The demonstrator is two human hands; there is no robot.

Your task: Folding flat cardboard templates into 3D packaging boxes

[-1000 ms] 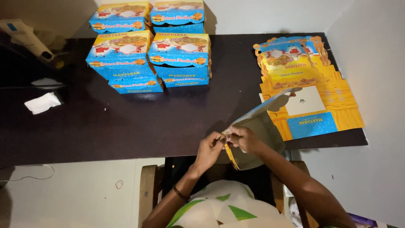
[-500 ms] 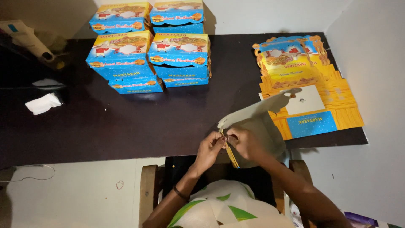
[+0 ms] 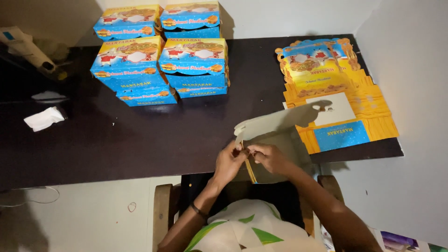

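Note:
My left hand (image 3: 229,163) and my right hand (image 3: 268,157) meet at the near edge of the dark table (image 3: 116,140), both pinching the corner of a half-folded cardboard box blank (image 3: 275,135). Its grey inner side faces up and a yellow-blue printed edge shows below my fingers. One flap stands up towards the back right. A stack of flat printed box blanks (image 3: 333,93) lies on the table just right of my hands.
Several folded blue-and-yellow boxes (image 3: 163,60) are stacked at the back left of the table. A crumpled white tissue (image 3: 44,118) lies at the left. A tape dispenser (image 3: 25,46) rests far left. A wooden chair (image 3: 163,214) is beneath me, and a white wall (image 3: 410,70) stands on the right.
The box blank has swung leftwards and flatter onto the table edge, its raised flap lowering. Both hands stayed together at its corner, shifting slightly left.

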